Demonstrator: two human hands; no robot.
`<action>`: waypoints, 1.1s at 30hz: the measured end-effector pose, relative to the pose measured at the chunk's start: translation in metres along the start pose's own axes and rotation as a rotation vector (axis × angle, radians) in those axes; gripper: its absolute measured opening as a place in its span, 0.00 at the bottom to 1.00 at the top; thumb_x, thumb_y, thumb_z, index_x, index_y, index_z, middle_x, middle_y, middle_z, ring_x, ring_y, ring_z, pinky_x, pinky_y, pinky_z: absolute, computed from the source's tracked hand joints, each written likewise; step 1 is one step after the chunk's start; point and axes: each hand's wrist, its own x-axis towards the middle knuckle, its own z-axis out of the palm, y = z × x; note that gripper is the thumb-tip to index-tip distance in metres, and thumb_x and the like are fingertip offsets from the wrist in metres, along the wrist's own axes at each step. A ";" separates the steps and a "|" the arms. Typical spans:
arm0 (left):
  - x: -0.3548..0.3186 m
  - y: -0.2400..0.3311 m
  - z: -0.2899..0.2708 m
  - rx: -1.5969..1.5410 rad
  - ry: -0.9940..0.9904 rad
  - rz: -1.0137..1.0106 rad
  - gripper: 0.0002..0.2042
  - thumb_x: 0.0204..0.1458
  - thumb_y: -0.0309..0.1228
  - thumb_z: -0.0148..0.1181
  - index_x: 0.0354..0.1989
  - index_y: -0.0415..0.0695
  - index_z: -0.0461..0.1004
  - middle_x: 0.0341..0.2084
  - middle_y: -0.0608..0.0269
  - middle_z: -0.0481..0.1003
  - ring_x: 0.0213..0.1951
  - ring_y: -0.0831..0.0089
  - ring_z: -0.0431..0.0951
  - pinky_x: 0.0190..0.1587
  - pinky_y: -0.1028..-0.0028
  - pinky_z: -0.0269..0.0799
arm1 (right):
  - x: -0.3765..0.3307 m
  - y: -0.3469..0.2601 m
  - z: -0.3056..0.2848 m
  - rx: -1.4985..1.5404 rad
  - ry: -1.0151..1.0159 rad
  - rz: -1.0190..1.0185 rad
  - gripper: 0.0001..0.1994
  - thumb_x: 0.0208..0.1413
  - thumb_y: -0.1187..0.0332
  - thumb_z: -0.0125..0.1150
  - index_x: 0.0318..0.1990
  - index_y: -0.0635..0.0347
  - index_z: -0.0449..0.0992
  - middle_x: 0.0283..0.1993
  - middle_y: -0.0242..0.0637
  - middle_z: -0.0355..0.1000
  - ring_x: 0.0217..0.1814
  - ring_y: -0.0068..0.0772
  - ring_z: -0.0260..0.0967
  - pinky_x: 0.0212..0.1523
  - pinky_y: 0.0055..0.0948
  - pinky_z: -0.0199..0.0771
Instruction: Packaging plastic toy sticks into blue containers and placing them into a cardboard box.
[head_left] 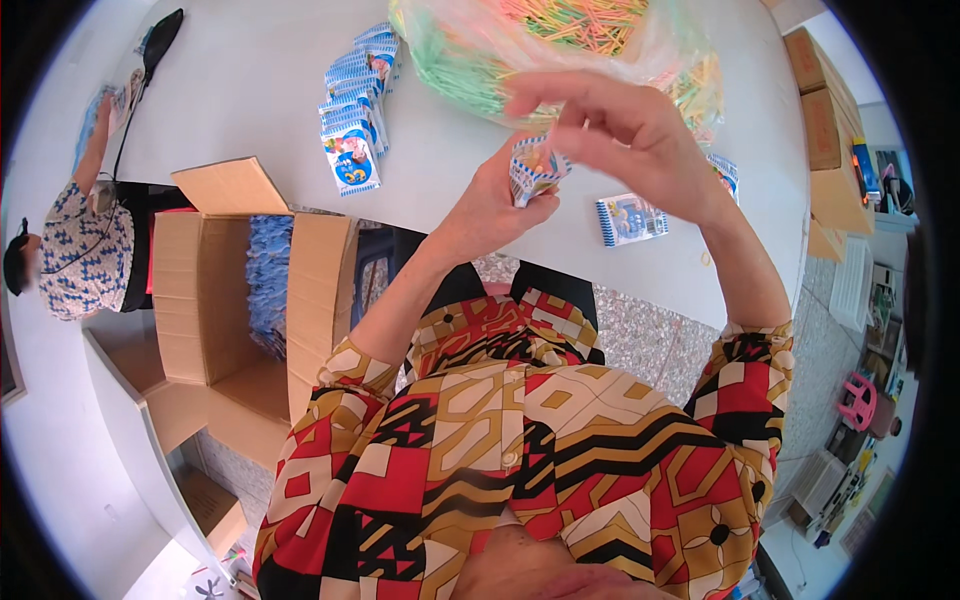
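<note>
My left hand (497, 203) grips a small blue-and-white printed packet (533, 170), held up over the white table (250, 90). My right hand (620, 130) is at the packet's open top, its fingertips pinched there on thin coloured sticks that poke into it. Just behind my hands lies a large clear plastic bag (560, 45) full of thin green, yellow and orange sticks. A row of matching blue packets (355, 105) lies on the table to the left. One more packet (630, 218) lies flat near the table's front edge, under my right wrist.
An open cardboard box (250, 290) holding blue packets stands on the floor at my left. Another person in a blue patterned top (85, 250) sits at the far left. Brown cartons (825, 110) are stacked at the right, and a pink stool (860, 400) stands on the floor.
</note>
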 end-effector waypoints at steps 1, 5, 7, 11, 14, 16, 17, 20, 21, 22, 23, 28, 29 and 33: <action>-0.001 -0.002 -0.001 -0.027 -0.031 0.023 0.22 0.49 0.22 0.57 0.54 0.41 0.61 0.36 0.68 0.69 0.39 0.80 0.69 0.43 0.77 0.66 | 0.001 0.002 -0.003 0.149 0.057 0.047 0.17 0.56 0.76 0.53 0.54 0.58 0.73 0.45 0.26 0.72 0.33 0.13 0.62 0.34 0.15 0.63; -0.003 0.000 -0.006 -0.105 -0.080 0.033 0.24 0.48 0.21 0.57 0.56 0.42 0.60 0.35 0.67 0.68 0.38 0.80 0.69 0.42 0.77 0.67 | -0.005 0.025 -0.008 0.105 0.012 0.144 0.19 0.52 0.79 0.56 0.53 0.59 0.72 0.50 0.27 0.69 0.37 0.14 0.63 0.36 0.14 0.63; -0.006 0.007 -0.004 -0.201 -0.108 -0.052 0.25 0.47 0.20 0.56 0.56 0.43 0.59 0.36 0.67 0.68 0.38 0.79 0.70 0.42 0.76 0.68 | -0.015 0.042 0.007 0.140 -0.062 0.176 0.16 0.52 0.80 0.55 0.49 0.61 0.73 0.51 0.31 0.68 0.37 0.16 0.65 0.35 0.16 0.65; -0.010 0.008 -0.011 -0.187 -0.156 -0.060 0.27 0.46 0.20 0.55 0.58 0.42 0.58 0.39 0.64 0.69 0.42 0.76 0.71 0.46 0.74 0.67 | -0.024 0.047 0.025 0.331 -0.016 0.258 0.08 0.53 0.81 0.54 0.40 0.65 0.74 0.52 0.36 0.67 0.35 0.19 0.68 0.33 0.21 0.69; -0.014 0.002 -0.021 0.053 -0.100 0.033 0.30 0.46 0.21 0.57 0.60 0.41 0.57 0.44 0.61 0.70 0.48 0.72 0.71 0.53 0.72 0.65 | -0.021 0.058 0.041 0.201 0.161 0.185 0.06 0.53 0.78 0.57 0.39 0.63 0.76 0.41 0.32 0.72 0.31 0.17 0.66 0.29 0.18 0.67; -0.015 -0.004 -0.025 -0.104 0.060 -0.015 0.31 0.47 0.23 0.59 0.62 0.40 0.56 0.48 0.60 0.70 0.52 0.71 0.69 0.57 0.70 0.62 | -0.024 0.069 0.052 0.100 0.217 0.160 0.06 0.54 0.77 0.58 0.39 0.63 0.76 0.36 0.29 0.73 0.30 0.16 0.66 0.28 0.17 0.67; -0.017 -0.007 -0.028 -0.105 0.057 -0.016 0.31 0.47 0.23 0.59 0.62 0.40 0.56 0.48 0.60 0.70 0.52 0.71 0.69 0.57 0.70 0.62 | -0.024 0.073 0.059 0.172 0.239 0.218 0.06 0.54 0.75 0.59 0.39 0.62 0.76 0.34 0.27 0.73 0.30 0.15 0.65 0.28 0.17 0.66; -0.020 -0.010 -0.037 0.025 0.169 0.075 0.28 0.49 0.24 0.59 0.61 0.37 0.59 0.48 0.60 0.70 0.52 0.73 0.69 0.57 0.70 0.62 | -0.019 0.084 0.065 0.211 0.276 0.260 0.06 0.55 0.73 0.59 0.40 0.61 0.77 0.32 0.26 0.72 0.30 0.13 0.65 0.28 0.16 0.65; -0.020 -0.008 -0.039 0.000 0.200 0.090 0.25 0.52 0.24 0.57 0.59 0.37 0.61 0.47 0.61 0.71 0.51 0.74 0.69 0.57 0.71 0.62 | -0.019 0.087 0.066 0.180 0.286 0.241 0.06 0.55 0.73 0.59 0.40 0.61 0.77 0.33 0.26 0.72 0.30 0.12 0.65 0.28 0.16 0.65; -0.019 -0.006 -0.040 -0.026 0.230 0.105 0.22 0.54 0.25 0.55 0.58 0.36 0.63 0.46 0.62 0.71 0.50 0.75 0.69 0.56 0.72 0.62 | -0.021 0.088 0.071 0.181 0.290 0.246 0.06 0.55 0.73 0.59 0.40 0.61 0.77 0.33 0.26 0.72 0.30 0.12 0.65 0.28 0.16 0.65; -0.019 -0.003 -0.041 -0.025 0.227 0.105 0.22 0.54 0.25 0.55 0.58 0.36 0.63 0.46 0.62 0.71 0.50 0.75 0.69 0.56 0.72 0.62 | -0.020 0.090 0.076 0.225 0.275 0.260 0.06 0.55 0.73 0.59 0.40 0.61 0.77 0.32 0.26 0.72 0.30 0.12 0.65 0.28 0.16 0.65; -0.015 0.001 -0.046 -0.034 0.369 0.151 0.14 0.61 0.33 0.49 0.47 0.35 0.71 0.38 0.62 0.74 0.41 0.79 0.72 0.46 0.78 0.67 | -0.019 0.088 0.081 0.245 0.264 0.270 0.06 0.55 0.74 0.60 0.40 0.62 0.77 0.31 0.26 0.72 0.30 0.13 0.65 0.30 0.16 0.66; -0.013 0.002 -0.048 -0.034 0.368 0.150 0.14 0.61 0.33 0.49 0.47 0.35 0.71 0.38 0.62 0.74 0.41 0.79 0.72 0.46 0.78 0.67 | -0.018 0.086 0.084 0.213 0.261 0.250 0.06 0.54 0.74 0.60 0.39 0.63 0.77 0.32 0.26 0.73 0.30 0.13 0.65 0.30 0.17 0.66; -0.009 0.009 -0.050 0.007 0.345 0.013 0.11 0.60 0.33 0.50 0.36 0.37 0.75 0.32 0.63 0.76 0.33 0.80 0.74 0.42 0.77 0.68 | -0.018 0.083 0.091 0.175 0.264 0.243 0.06 0.54 0.76 0.59 0.39 0.64 0.77 0.33 0.27 0.74 0.32 0.14 0.67 0.31 0.17 0.66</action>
